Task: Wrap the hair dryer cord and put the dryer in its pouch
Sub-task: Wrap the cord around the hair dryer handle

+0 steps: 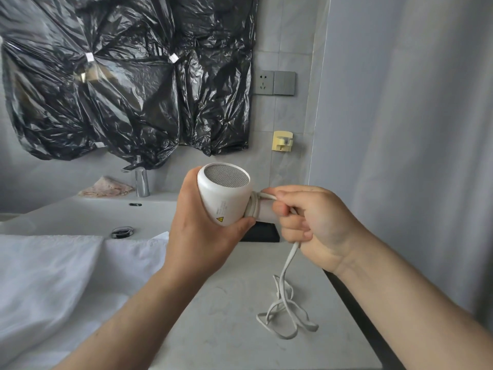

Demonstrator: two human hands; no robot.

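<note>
The task is in its early part. The left hand (pixel 197 236) grips the round body of the white hair dryer (pixel 226 194) from below and behind, fingers and thumb curled round it, and holds it up over the counter (pixel 226 329) with the mesh end facing the camera. The handle (pixel 262 209) points to the person's right. There the right hand (pixel 312 225) is closed round the cord (pixel 286 311), pinching it against the handle where it meets the body.

Only a turn or so of cord shows round the handle, close to the body; how many turns lie under the fingers cannot be told. The rest runs down out of the right hand and lies in a loose tangle of loops on the counter, below and just to the right of the hands. The plug cannot be made out in that heap. Judging by this, most of the winding is yet to be done, and the loops may need untangling as they are drawn up.

The second half of the task has not begun. A black object (pixel 262 233) lies on the counter behind the dryer, partly hidden by it. It may be the pouch, but this cannot be told.

A sink (pixel 88 214) with a tap (pixel 141 182) is to the left, and a white towel (pixel 53 276) is draped over its near edge.
</note>
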